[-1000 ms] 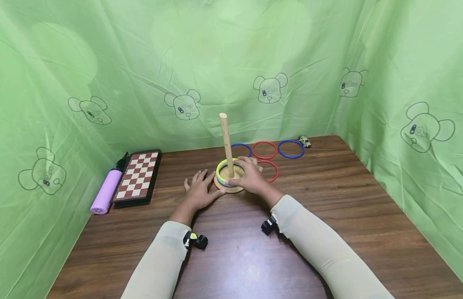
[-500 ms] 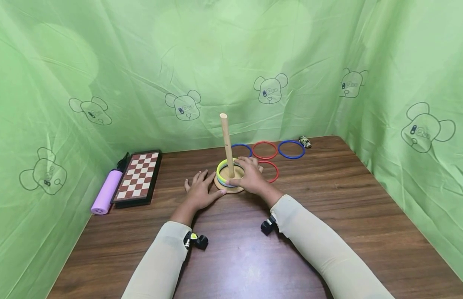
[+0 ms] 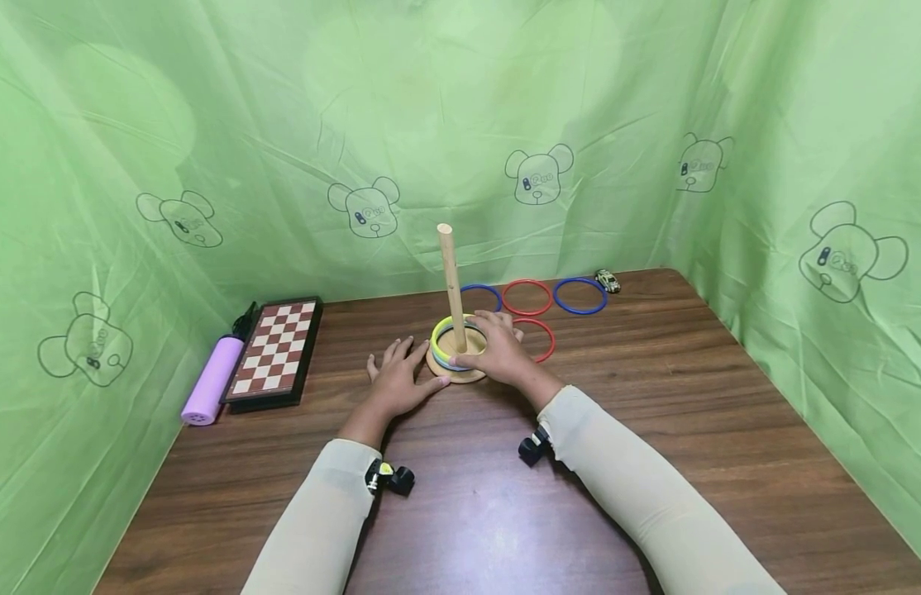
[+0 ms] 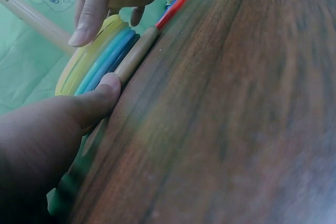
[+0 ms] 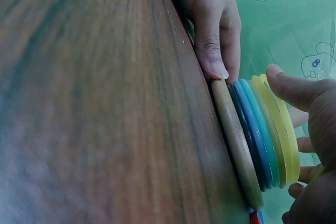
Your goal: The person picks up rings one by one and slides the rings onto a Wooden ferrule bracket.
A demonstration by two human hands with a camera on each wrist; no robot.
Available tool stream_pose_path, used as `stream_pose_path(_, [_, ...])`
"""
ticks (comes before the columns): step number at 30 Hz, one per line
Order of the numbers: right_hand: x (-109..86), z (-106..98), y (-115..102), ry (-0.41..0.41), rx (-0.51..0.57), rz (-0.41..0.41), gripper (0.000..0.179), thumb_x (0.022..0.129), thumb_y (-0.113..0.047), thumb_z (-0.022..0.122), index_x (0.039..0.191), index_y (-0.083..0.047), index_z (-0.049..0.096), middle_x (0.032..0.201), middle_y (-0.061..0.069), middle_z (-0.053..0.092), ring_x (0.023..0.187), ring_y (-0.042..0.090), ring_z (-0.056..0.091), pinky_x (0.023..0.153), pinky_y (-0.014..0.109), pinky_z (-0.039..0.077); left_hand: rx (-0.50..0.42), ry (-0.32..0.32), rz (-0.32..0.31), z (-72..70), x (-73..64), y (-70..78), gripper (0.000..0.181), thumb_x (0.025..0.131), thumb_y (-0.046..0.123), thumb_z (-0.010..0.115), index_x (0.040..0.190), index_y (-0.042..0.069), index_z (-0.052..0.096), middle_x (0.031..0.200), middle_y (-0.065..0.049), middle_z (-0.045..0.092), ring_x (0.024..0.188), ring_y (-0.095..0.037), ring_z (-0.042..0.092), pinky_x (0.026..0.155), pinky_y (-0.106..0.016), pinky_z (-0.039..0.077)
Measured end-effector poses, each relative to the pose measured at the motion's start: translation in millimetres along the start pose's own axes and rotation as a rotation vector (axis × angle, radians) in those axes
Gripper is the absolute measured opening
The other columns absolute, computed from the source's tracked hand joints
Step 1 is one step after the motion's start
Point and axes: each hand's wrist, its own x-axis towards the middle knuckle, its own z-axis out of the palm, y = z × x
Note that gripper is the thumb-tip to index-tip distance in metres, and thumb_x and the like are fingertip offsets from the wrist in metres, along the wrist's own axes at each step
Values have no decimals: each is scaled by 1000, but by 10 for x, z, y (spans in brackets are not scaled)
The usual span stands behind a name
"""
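A round wooden base (image 3: 468, 376) with an upright wooden peg (image 3: 450, 281) stands on the table. Yellow rings (image 5: 286, 150) top the stack around the peg, above teal and blue rings (image 5: 257, 135). My right hand (image 3: 499, 354) holds the yellow rings, its thumb at the near side and fingers at the far right side. My left hand (image 3: 397, 380) rests beside the base with its fingers spread on the table. The left thumb (image 4: 109, 85) presses on the base's edge, and the index fingertip lies near its left side.
Behind the base lie blue and red rings (image 3: 527, 281), with another red ring (image 3: 552, 340) beside my right hand. A toy car (image 3: 607, 282) stands back right. At left are a checkered game board (image 3: 274, 351) and a purple cylinder (image 3: 211, 382). Green curtains (image 3: 446, 107) enclose the table.
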Motion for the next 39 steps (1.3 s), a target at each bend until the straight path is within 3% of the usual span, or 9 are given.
stream_pose_path(9, [-3,-32,21,11,28,-5,94,83,-52,95,158,-11,57,172,17,42,160,41,30,117,70,28,-25,7,1,17,15,-4,97,95,78,66,171,24,40,180,-18,29,169,-45,18,126,-85,3])
stream_pose_path(21, [-25,-217,256,58,91,-41,83,91,-50,88,155,-5,59,171,19,44,160,43,29,118,75,24,-25,-7,-12,2,9,10,97,96,78,66,173,28,36,182,-15,26,170,-42,15,126,-84,0])
stream_pose_path(39, [-174,-554,716,73,96,30,82,91,-42,90,156,-4,58,170,18,44,161,43,24,120,75,18,-33,-26,-22,-12,23,9,97,96,78,65,173,27,36,182,-15,23,170,-43,13,126,-84,-1])
